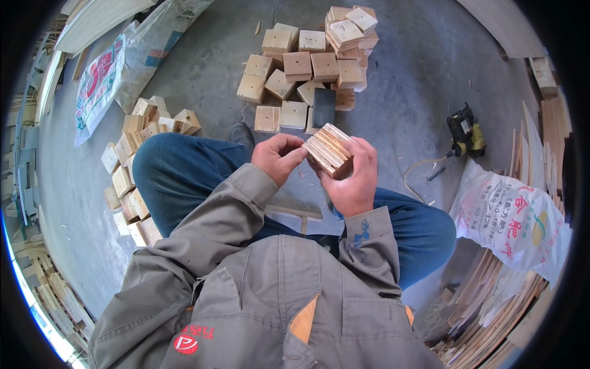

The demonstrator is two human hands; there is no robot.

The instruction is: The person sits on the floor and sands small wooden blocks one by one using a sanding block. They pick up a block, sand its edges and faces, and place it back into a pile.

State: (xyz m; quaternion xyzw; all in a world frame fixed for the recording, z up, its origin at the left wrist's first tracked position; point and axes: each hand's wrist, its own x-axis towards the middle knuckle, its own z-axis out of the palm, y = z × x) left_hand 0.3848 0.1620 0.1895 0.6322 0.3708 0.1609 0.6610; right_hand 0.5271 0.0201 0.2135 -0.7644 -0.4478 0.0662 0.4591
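Observation:
Between my knees a layered plywood block (329, 149) is held up, its striped edge grain facing me. My right hand (355, 175) wraps round its right side and underside. At its left edge my left hand (279, 157) has thumb and forefinger pinched together, touching the block's corner; whether a small piece sits in the pinch cannot be made out. Just beyond the block, a dark flat rectangular piece (324, 108) leans among several square wooden blocks (298, 66), some with a small hole in the face.
More wooden blocks (132, 203) are heaped left of my left knee. A yellow-and-black power tool (467, 132) with a hose lies on the floor at the right. Near it is a white printed sack (510, 221) on stacked wood strips (498, 313). Another sack (101, 86) lies far left.

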